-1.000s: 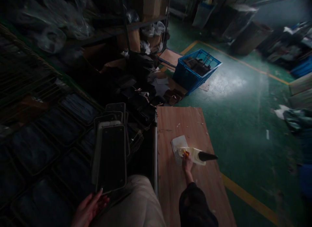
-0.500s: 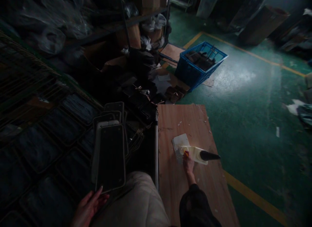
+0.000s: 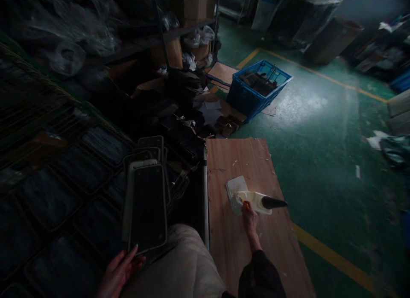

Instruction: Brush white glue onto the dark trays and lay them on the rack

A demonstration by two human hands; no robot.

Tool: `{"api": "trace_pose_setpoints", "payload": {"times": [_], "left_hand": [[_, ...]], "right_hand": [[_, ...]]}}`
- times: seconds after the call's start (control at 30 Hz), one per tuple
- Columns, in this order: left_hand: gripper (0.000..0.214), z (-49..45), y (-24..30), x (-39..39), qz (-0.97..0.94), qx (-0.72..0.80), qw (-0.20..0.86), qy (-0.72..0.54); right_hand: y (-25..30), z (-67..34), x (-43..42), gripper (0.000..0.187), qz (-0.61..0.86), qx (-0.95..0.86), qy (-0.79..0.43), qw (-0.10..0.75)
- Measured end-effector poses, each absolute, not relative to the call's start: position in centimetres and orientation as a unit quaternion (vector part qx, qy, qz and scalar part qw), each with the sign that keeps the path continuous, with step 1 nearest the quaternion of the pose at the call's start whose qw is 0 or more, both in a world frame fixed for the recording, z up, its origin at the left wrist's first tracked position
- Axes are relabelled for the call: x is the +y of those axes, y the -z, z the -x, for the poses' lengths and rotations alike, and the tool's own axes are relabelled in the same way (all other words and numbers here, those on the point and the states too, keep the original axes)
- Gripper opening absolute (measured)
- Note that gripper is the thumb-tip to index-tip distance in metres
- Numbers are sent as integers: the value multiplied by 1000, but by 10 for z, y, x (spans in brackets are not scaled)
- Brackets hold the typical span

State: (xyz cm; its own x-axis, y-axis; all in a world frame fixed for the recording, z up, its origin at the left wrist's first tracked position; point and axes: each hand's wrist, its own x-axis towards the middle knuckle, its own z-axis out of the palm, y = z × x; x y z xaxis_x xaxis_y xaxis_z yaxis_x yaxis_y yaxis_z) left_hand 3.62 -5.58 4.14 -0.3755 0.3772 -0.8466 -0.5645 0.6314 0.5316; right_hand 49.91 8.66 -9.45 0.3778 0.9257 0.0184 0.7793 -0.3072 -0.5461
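Note:
My left hand (image 3: 121,270) is closed on the near lower corner of a dark rectangular panel (image 3: 147,208) with rounded corners and a pale rim, its thumb along the edge. More such panels lie stacked behind it. On the wooden board, my right hand (image 3: 250,217) pinches a small yellow-handled tool (image 3: 246,204); its tip is too blurred to make out. The tool is over a pale flat plate (image 3: 236,185) smeared with whitish stuff. Beside the hand, a translucent yellowish bottle (image 3: 256,200) with a black conical end (image 3: 273,203) lies on its side, overlapping the plate.
The wooden board (image 3: 237,255) runs along my right. Several dark panels (image 3: 60,264) lie in rows at left under a green-edged rack (image 3: 77,99). Ahead are a dark heap of scraps (image 3: 182,127) and a blue crate (image 3: 248,95). Green floor (image 3: 320,178) stretches right.
The view has shifted slightly. My right hand has drawn back a little towards me with the yellow-handled tool. My left hand stays at the panel's corner.

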Motion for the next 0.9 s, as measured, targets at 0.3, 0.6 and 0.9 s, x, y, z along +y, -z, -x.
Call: {"api": "trace_pose_setpoints", "payload": {"times": [0.3,0.6,0.9], "left_hand": [[25,-37,-41,-56,58,715,547,-431],[28,-38,-47,-53,58,716,548,-429],[36,-33,-44,-55,26,711,543,-445]], "right_hand": [[115,-486,116,51,822,-424,-207,320],[121,-471,101,49,839,-257,-185,441],[119,-464,106,49,769,-177,-208,578]]}}
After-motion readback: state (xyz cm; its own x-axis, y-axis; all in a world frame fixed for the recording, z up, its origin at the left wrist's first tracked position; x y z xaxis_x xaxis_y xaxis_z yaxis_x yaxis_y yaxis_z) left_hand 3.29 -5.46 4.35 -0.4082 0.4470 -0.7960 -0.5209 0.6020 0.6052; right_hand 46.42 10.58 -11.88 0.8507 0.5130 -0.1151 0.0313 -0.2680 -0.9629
